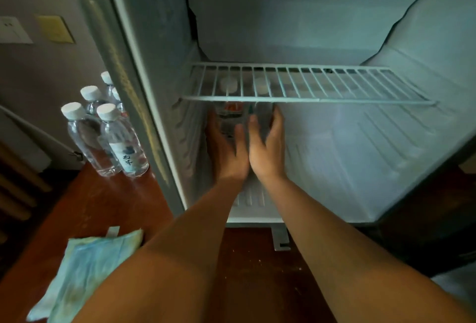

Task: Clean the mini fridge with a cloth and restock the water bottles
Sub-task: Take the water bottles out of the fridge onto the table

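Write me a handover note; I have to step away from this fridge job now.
Left hand: fingers round the red-labelled bottle under the wire shelf.
Right hand: fingers round the second bottle beside it.
Spare water bottles stand outside, left of the mini fridge; cloth lies on the wooden top.
Done: two bottles in.
To do: let go, load the rest.

Mini fridge [360, 155] stood open, w/ wire shelf [309, 83] across the middle. Both hands were inside under the shelf, far left. L hand [224, 147] curled round left btl [230, 114], R hand [268, 147] round right btl [262, 114], hands touching side by side. Both caps showed thru the shelf wires. Spare btls [121, 139] stood on wood top [103, 206] left of fridge. Cloth [85, 271] lay near left.
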The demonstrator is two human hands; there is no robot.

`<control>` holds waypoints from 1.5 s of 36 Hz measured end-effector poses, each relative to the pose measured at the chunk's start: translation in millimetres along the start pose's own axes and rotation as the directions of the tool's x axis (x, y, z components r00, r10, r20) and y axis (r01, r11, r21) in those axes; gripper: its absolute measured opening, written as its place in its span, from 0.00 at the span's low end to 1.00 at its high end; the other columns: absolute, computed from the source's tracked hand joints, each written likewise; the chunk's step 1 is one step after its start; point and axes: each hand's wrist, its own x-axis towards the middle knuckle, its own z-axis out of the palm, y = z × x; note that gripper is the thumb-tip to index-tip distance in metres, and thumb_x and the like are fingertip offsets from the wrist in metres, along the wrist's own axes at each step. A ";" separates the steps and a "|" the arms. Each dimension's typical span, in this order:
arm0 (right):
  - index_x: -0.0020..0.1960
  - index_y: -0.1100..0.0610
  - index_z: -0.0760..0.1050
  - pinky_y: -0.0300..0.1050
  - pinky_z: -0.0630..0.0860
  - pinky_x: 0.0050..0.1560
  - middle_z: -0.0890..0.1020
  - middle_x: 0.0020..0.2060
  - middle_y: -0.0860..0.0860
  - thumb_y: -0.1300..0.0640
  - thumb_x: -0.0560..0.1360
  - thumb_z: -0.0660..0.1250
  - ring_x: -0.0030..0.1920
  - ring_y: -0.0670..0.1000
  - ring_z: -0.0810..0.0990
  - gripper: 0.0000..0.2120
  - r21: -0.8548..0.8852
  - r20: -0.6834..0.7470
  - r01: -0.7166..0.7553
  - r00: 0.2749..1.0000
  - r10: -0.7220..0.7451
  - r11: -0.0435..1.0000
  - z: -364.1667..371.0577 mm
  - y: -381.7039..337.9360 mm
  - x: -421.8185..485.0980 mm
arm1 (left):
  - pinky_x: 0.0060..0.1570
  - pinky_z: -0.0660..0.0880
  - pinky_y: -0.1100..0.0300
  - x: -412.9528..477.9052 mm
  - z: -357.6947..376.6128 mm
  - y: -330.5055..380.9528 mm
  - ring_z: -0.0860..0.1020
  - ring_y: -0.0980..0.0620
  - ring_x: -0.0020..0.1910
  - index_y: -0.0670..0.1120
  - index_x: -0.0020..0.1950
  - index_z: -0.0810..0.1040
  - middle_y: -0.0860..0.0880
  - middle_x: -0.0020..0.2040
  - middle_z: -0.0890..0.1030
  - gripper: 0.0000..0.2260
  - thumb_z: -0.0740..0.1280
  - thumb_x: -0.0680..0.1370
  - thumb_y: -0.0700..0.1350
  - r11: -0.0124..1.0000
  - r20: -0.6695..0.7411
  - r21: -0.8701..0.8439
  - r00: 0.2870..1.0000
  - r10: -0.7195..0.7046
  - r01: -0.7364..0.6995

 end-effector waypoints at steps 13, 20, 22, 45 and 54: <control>0.73 0.42 0.66 0.31 0.75 0.57 0.77 0.64 0.39 0.29 0.75 0.63 0.63 0.36 0.76 0.31 0.120 -0.108 0.041 0.994 -0.028 0.992 -18.5 -22.3 -32.5 | 0.71 0.68 0.56 -8.1 -15.9 24.9 0.70 0.57 0.72 0.56 0.78 0.61 0.54 0.74 0.71 0.34 0.61 0.75 0.69 0.994 0.042 -0.112 0.999 0.018 -0.013; 0.66 0.34 0.68 0.40 0.79 0.55 0.80 0.59 0.39 0.30 0.75 0.64 0.58 0.40 0.80 0.22 0.087 -0.056 -0.014 0.998 0.019 0.996 -60.0 -62.0 -88.2 | 0.53 0.76 0.60 -68.0 -49.0 51.1 0.80 0.52 0.61 0.63 0.69 0.67 0.53 0.63 0.82 0.30 0.60 0.72 0.76 0.999 0.060 -0.012 0.998 0.036 -0.035; 0.66 0.38 0.70 0.43 0.79 0.56 0.81 0.58 0.41 0.32 0.75 0.65 0.59 0.42 0.80 0.23 0.087 -0.031 -0.032 0.999 0.034 0.996 -70.1 -72.3 -108.3 | 0.52 0.76 0.58 -87.9 -63.3 60.0 0.81 0.51 0.60 0.62 0.69 0.66 0.51 0.61 0.82 0.27 0.62 0.74 0.72 0.998 0.084 0.025 0.995 0.055 -0.057; 0.60 0.29 0.68 0.29 0.73 0.52 0.78 0.61 0.41 0.30 0.72 0.64 0.59 0.36 0.77 0.17 0.152 0.190 -0.189 0.969 0.159 0.970 46.0 -194.8 -235.2 | 0.65 0.71 0.55 -108.1 -276.2 94.3 0.73 0.54 0.66 0.55 0.71 0.65 0.54 0.67 0.73 0.29 0.64 0.75 0.67 0.993 -0.106 0.117 0.993 0.049 -0.036; 0.68 0.44 0.69 0.40 0.78 0.56 0.79 0.61 0.45 0.32 0.73 0.64 0.58 0.41 0.79 0.28 0.149 0.134 -0.199 0.974 0.180 0.969 138.6 -191.9 -215.8 | 0.55 0.67 0.78 -39.4 -323.7 46.7 0.73 0.69 0.61 0.72 0.63 0.63 0.74 0.59 0.71 0.19 0.62 0.75 0.72 0.993 -0.173 0.098 0.982 0.077 -0.061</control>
